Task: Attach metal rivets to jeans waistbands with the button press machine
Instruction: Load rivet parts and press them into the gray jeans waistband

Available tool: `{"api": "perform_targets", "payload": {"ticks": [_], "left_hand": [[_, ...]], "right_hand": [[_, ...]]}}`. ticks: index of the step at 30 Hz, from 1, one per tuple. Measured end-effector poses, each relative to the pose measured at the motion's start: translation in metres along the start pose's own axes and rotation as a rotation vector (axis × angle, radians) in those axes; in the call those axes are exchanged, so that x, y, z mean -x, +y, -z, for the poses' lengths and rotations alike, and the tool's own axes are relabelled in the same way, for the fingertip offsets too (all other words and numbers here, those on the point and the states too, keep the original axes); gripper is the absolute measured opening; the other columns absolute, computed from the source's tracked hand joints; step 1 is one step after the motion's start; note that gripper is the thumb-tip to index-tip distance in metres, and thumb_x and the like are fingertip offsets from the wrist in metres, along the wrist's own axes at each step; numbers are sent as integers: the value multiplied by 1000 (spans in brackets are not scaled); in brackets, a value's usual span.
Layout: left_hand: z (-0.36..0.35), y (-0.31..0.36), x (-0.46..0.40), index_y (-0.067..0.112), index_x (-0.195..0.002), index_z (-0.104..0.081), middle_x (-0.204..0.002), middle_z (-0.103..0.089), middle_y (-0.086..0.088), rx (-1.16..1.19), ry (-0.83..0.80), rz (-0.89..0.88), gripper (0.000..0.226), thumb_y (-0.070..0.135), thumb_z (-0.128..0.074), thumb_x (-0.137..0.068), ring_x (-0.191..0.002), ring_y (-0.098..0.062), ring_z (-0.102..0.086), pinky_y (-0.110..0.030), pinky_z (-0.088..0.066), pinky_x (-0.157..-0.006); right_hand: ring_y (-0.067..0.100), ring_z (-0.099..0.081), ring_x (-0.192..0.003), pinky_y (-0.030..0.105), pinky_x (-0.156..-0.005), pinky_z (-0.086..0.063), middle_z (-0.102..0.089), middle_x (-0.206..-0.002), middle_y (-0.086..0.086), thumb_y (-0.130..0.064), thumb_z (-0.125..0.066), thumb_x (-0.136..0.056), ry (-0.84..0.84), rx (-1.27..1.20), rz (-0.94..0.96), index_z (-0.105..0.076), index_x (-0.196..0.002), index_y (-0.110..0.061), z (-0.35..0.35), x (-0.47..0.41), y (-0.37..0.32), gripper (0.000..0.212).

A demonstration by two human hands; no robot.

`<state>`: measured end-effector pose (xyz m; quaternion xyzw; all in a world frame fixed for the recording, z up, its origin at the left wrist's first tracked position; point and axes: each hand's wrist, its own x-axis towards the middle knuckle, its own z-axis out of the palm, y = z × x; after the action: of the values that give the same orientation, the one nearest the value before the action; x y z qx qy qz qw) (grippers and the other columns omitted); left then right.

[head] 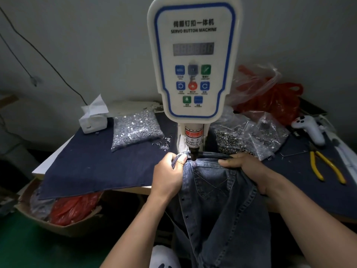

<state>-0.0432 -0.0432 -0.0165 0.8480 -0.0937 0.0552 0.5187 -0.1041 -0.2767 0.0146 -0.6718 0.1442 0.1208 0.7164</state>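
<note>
A white button press machine [193, 60] stands at the table's middle, its black punch tip [193, 154] lowered just over the jeans waistband [210, 156]. The blue jeans [218, 200] hang down off the table's front edge toward me. My left hand [170, 175] pinches the waistband's end just left of the punch. My right hand [245, 165] grips the waistband to the right of the punch, fingers curled over its top edge. Between the two hands the waistband is stretched under the punch. Bags of silver rivets [135, 130] and dark rivet parts [237, 142] lie either side of the machine.
Dark denim cloth [96, 167] covers the table. A tissue box [92, 120] sits back left, red and clear plastic bags [270, 93] back right. Yellow-handled pliers [326, 167] and a white controller [311, 128] lie right. A cardboard box [58, 223] stands below left.
</note>
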Motion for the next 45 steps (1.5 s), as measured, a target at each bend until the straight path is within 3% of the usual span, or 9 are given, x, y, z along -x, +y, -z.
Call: {"api": "perform_targets", "payload": {"ticks": [6,12,15,20,25,30,35,43,45], "left_hand": [[2,1,1,18,-73,-47,-58,-54,5,-87,6,-40,37,32,-63,-103,-62,-12,-49,-36,-32,-61],[2,-1,-2,19,-71,-48,-58,-54,7,-84,-10,-29,37,33,-64,-102,-59,3,-52,-21,-39,-59],[2,-2,-2,18,-72,-51,-61,-56,6,-65,-18,-23,36,33,-64,-102,-60,3,-52,-17,-39,-59],[3,-3,-1,16,-76,-54,-68,-63,1,-36,-37,-20,33,33,-64,-102,-62,-3,-50,-19,-39,-59],[5,-1,0,12,-79,-56,-69,-62,2,-25,-52,-10,33,34,-64,-102,-62,-6,-48,-20,-38,-59],[5,0,1,17,-76,-53,-65,-57,6,-19,-58,-13,33,33,-64,-102,-60,1,-50,-19,-38,-59],[7,-2,3,20,-73,-52,-63,-56,7,-10,-67,-27,34,33,-65,-102,-58,2,-50,-17,-38,-57],[11,2,2,18,-78,-56,-69,-62,5,5,-105,29,33,39,-63,-102,-63,2,-52,-18,-40,-60],[16,2,2,15,-85,-63,-82,-72,-1,77,-132,103,31,41,-61,-103,-72,-3,-57,-27,-49,-70]], "right_hand": [[40,-75,-87,39,-71,-62,-75,-102,27,-21,-77,-81,7,-36,9,-79,-96,-2,0,2,3,24],[43,-74,-92,48,-85,-61,-73,-105,29,-21,-77,-81,17,-31,0,-79,-99,-3,0,1,4,26],[46,-72,-98,57,-96,-55,-73,-108,30,-22,-79,-80,19,-31,4,-77,-104,-2,2,1,5,32],[50,-70,-100,63,-97,-52,-72,-108,32,-23,-81,-73,23,-40,21,-76,-106,-1,1,0,8,39],[47,-72,-98,56,-93,-57,-73,-108,30,-23,-82,-72,2,-59,30,-77,-106,-3,2,-1,9,40],[42,-75,-91,39,-72,-61,-74,-103,27,-21,-78,-78,-23,-54,41,-80,-96,-7,2,1,8,23],[45,-72,-98,46,-83,-61,-73,-108,28,-22,-77,-80,-41,-51,25,-78,-106,-5,3,1,9,31],[43,-74,-93,42,-77,-60,-73,-106,29,-34,-86,-76,-66,0,3,-78,-103,-4,-4,9,1,41],[39,-75,-88,38,-76,-59,-74,-104,29,-41,-86,-75,-100,80,1,-78,-100,-4,-5,12,-6,46]]}}
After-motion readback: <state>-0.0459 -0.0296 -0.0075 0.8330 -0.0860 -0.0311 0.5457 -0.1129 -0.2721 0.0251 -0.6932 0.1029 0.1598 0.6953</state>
